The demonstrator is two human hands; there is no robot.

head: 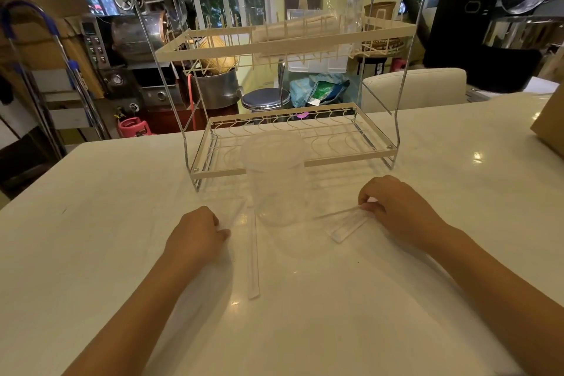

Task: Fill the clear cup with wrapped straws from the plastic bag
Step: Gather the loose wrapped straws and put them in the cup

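Note:
A clear cup (pixel 276 180) stands upright on the white table (pixel 91 223), just in front of a dish rack. One wrapped straw (pixel 253 265) lies lengthwise on the table below the cup. My left hand (pixel 198 233) has curled fingers pinching the near end of another wrapped straw (pixel 236 214) that slants up toward the cup. My right hand (pixel 393 207) pinches the ends of a few wrapped straws (pixel 348 224) lying right of the cup. A clear plastic bag of straws (pixel 308 24) lies on the rack's top shelf.
The two-tier wire dish rack (pixel 290 143) stands at the table's far edge behind the cup. A brown cardboard box (pixel 549 128) sits at the right edge. Beyond the table are a stool, metal pots and machines.

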